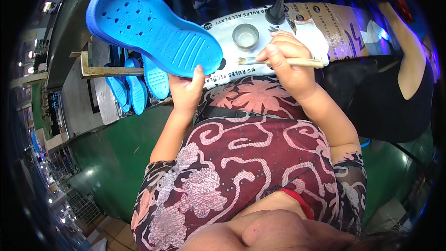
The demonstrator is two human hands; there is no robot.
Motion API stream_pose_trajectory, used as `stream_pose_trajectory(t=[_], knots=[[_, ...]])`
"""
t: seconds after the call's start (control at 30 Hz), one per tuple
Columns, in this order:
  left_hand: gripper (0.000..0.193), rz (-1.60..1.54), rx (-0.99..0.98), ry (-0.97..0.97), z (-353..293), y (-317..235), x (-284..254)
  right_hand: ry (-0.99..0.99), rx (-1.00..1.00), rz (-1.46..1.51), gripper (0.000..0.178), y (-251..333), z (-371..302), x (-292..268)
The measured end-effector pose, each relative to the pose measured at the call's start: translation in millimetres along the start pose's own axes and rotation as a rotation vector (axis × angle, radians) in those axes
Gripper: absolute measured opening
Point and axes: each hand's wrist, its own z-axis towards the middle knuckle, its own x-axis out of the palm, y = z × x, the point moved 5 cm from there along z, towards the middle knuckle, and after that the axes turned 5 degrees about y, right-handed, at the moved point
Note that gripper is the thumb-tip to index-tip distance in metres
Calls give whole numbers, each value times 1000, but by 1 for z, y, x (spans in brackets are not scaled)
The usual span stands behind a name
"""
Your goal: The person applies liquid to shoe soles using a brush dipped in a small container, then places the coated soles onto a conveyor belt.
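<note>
A blue perforated shoe sole (153, 28) is held up at the left, tilted, with my left hand (186, 90) gripping its near end. The thumb lies on its top edge; the other fingers are hidden beneath. In my right hand (292, 62) is a paintbrush (302, 62) with a pale wooden handle, its bristles pointing left toward the sole but apart from it. Just beyond the bristles stands a small round bowl (245, 36) with something pale inside. Behind my right hand is a black bottle with a narrow nozzle (276, 10).
White printed sheeting (225, 30) and brown cardboard (320, 14) cover the bench. Several more blue soles (136, 86) rest on a rack at the left, beside a wooden bar (111, 71). A co-worker in black (395, 97) sits close by on the right. The floor (111, 158) is green.
</note>
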Motion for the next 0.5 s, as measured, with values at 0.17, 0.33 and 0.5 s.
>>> stream_pose_trajectory(t=[0.17,0.33,0.5], knots=[[31,86,155,48,0,-17,20,109,-48,-102,25,3,-6,10],[31,129,215,79,-1,-11,28,82,-75,-158,24,-3,-8,16],[33,124,227,91,0,-11,33,38,-53,-179,23,-12,-15,12]])
